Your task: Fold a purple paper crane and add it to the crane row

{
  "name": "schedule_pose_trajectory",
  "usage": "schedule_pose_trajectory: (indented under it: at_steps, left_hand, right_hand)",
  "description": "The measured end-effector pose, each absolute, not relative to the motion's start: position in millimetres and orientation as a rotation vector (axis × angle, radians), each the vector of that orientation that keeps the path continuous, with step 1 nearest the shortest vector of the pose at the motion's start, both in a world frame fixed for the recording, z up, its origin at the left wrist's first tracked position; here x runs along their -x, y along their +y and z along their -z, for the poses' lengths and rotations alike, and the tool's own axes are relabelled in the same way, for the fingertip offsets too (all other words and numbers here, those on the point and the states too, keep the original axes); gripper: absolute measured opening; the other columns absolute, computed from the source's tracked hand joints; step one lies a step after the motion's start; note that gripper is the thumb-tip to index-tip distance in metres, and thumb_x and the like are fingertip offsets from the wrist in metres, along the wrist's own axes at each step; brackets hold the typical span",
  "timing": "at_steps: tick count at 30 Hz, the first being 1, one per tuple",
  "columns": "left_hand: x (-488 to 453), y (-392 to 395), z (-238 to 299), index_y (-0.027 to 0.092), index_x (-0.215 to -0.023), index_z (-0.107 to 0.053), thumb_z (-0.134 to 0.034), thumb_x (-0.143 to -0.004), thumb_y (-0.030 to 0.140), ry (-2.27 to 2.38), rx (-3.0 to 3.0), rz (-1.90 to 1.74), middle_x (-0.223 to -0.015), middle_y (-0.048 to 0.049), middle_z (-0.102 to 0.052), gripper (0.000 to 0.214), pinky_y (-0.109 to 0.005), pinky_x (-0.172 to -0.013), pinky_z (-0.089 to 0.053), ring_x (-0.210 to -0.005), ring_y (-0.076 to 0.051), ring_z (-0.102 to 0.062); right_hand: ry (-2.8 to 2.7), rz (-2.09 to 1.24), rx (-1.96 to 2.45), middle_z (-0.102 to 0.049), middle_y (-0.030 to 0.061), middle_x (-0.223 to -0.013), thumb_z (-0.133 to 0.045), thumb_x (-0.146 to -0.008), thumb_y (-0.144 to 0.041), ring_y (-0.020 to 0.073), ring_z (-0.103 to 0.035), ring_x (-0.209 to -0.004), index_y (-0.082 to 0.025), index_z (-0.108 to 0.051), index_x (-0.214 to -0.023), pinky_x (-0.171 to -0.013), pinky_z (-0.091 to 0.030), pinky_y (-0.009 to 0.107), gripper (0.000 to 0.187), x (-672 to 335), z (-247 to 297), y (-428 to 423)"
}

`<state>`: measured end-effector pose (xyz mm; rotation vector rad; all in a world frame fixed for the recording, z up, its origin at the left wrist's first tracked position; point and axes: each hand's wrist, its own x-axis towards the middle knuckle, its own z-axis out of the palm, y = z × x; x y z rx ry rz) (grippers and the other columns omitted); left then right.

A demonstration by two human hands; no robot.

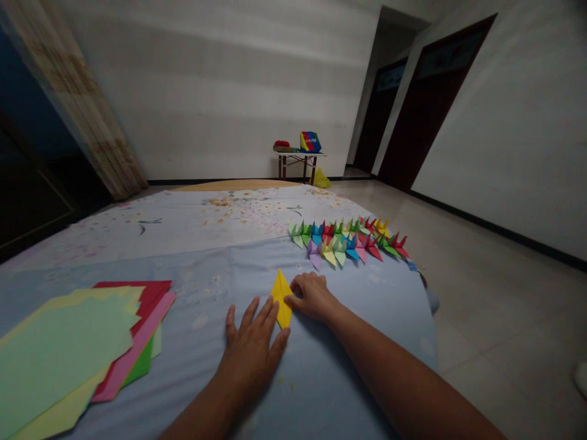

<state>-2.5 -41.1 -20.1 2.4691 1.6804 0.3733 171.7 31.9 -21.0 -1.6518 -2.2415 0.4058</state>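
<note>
A yellow folded paper [282,304], shaped like a narrow diamond with a crease down its middle, lies on the blue tablecloth in front of me. My left hand [254,333] lies flat with its fingers spread, the fingertips on the paper's left edge and the thumb near its lower point. On the other side, my right hand [314,294] has its fingers curled, with the thumb on the paper's right edge; the fingertips are partly hidden. Beyond my right hand stand rows of folded paper cranes [339,245] in many colours.
A stack of coloured paper sheets [64,348] spreads over the table's left side. The blue tablecloth [192,342] meets a flowered white cloth [183,214] farther back. The table's rounded edge runs along the right. By the wall, a small table [300,154] holds a multicoloured box [310,142].
</note>
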Motion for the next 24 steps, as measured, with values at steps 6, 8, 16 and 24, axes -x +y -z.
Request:
schedule_pose_trajectory:
  at_steps: [6,8,16,24]
  left_hand:
    - [10.7,-32.6,13.5,0.020,-0.116,-0.056,-0.034,-0.089,0.034,1.699,-2.282,-0.719,-0.119,-0.0095,-0.061,0.038,-0.050,-0.095,-0.032,-0.113,-0.025,-0.051]
    - [10.4,-30.5,12.0,0.019,-0.112,-0.057,-0.038,-0.087,0.034,1.642,-2.197,-0.778,-0.112,-0.0087,-0.064,0.035,-0.048,-0.094,-0.035,-0.108,-0.024,-0.055]
    - [8.6,-22.5,13.0,0.016,-0.124,-0.040,-0.055,-0.078,0.043,1.435,-1.539,-1.046,-0.120,-0.0138,-0.055,0.055,-0.040,-0.082,-0.050,-0.097,-0.023,-0.062]
    - [10.8,-16.6,5.5,0.015,-0.120,-0.041,-0.057,-0.075,0.032,1.291,-1.131,-1.220,-0.112,-0.0125,-0.062,0.051,-0.034,-0.081,-0.053,-0.094,-0.021,-0.065]
  right_hand:
    - [-2.191,-0.436,1.522,-0.059,0.0021,-0.085,-0.061,-0.077,-0.030,0.0171,-0.048,-0.086,-0.018,-0.057,-0.084,-0.075,-0.029,0.031,0.014,-171.3,24.0,32.0]
    - [-2.153,-0.503,1.472,-0.060,0.0010,-0.081,-0.060,-0.078,-0.027,0.0154,-0.049,-0.081,-0.017,-0.057,-0.084,-0.075,-0.032,0.030,0.011,-170.3,24.3,32.7]
    - [-2.060,-0.976,0.918,-0.064,0.0049,-0.104,-0.049,-0.087,-0.032,0.0153,-0.058,-0.095,-0.018,-0.056,-0.110,-0.084,-0.044,0.030,0.028,-165.5,8.2,20.8]
    - [-1.974,-0.908,0.911,-0.062,0.0066,-0.110,-0.049,-0.085,-0.026,0.0166,-0.056,-0.102,-0.020,-0.058,-0.111,-0.088,-0.044,0.034,0.028,-165.4,3.2,18.4]
